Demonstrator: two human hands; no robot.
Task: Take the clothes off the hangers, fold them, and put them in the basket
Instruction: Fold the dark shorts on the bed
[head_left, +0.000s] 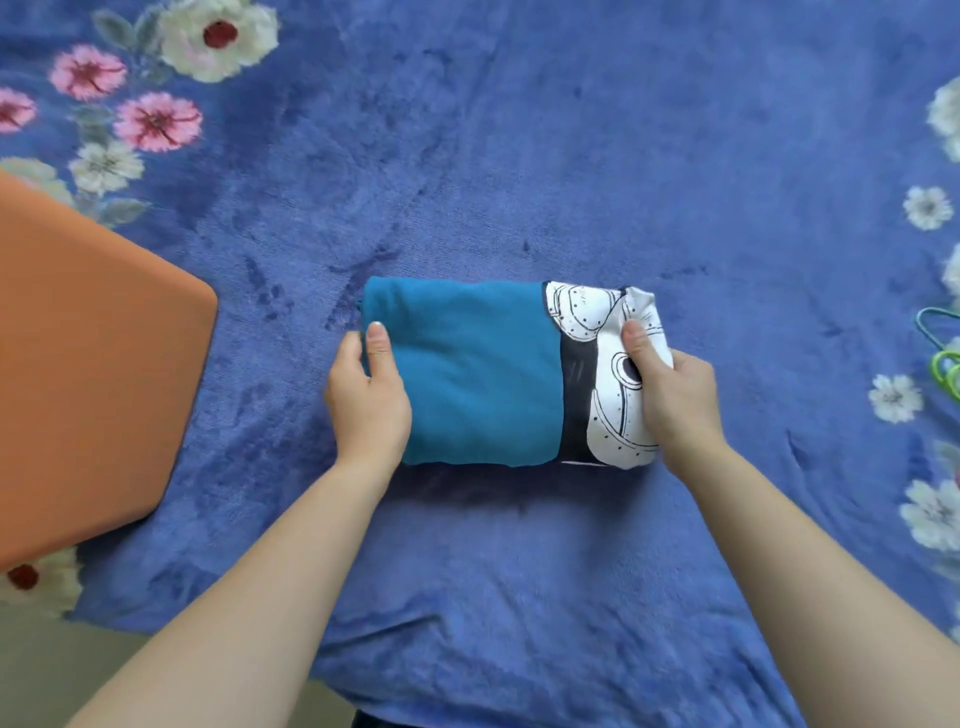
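While both hands clasp it by its ends, the folded garment (478, 374) sits at the middle of the blue flowered blanket (519, 156), stretched between them. The left hand (366, 400) holds the teal end, its thumb (379, 348) flat on top and its fingers curled round the edge and out of sight below. The right hand (670, 395) holds the other end, where the white and black print shows, its thumb (641, 348) pressed on top and its fingers tucked beneath. The garment is a thick, neat oblong; its long axis runs left to right across the view, teal end to the left, printed end to the right. A shadow lies along its near edge, and I cannot tell whether it rests on the blanket or is raised just clear. An orange box (93, 364) stands well to the left. Green and blue hangers (943, 358) lie at the far right edge, partly cut off.
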